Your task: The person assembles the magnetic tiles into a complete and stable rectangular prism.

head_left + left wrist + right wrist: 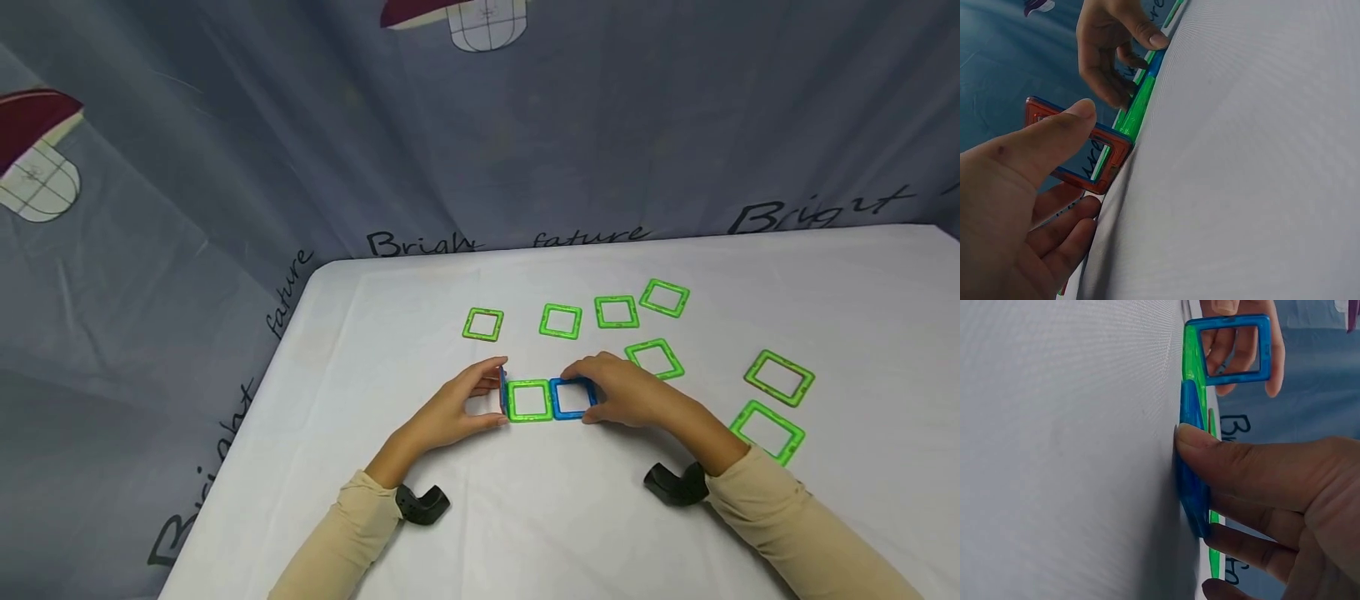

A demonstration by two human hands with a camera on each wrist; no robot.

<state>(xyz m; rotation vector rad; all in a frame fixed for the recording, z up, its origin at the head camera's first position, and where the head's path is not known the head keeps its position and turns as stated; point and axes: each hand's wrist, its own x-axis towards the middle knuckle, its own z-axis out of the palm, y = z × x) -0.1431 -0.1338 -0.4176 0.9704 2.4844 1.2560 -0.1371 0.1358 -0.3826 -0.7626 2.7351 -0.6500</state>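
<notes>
Blue square (554,402) pinched below frame-centre, the right hand (624,388), if pushing, risked toppling the upright square (1264,349) the left hand (448,408) encircled.

Grn frm (529,418), blu frm (556,402), wht cloth (540,517)

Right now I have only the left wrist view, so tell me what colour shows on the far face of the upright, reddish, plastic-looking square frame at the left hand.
Observer: Blue; the right wrist view shows that side of the upright square frame.
Operator: Good. Now count the loose green, plastic-looking square frames on the table, leaving out any that sits between the hands.
Observer: The head view shows seven loose green square frames, besides the flat green frame between the left hand and the right hand.
</notes>
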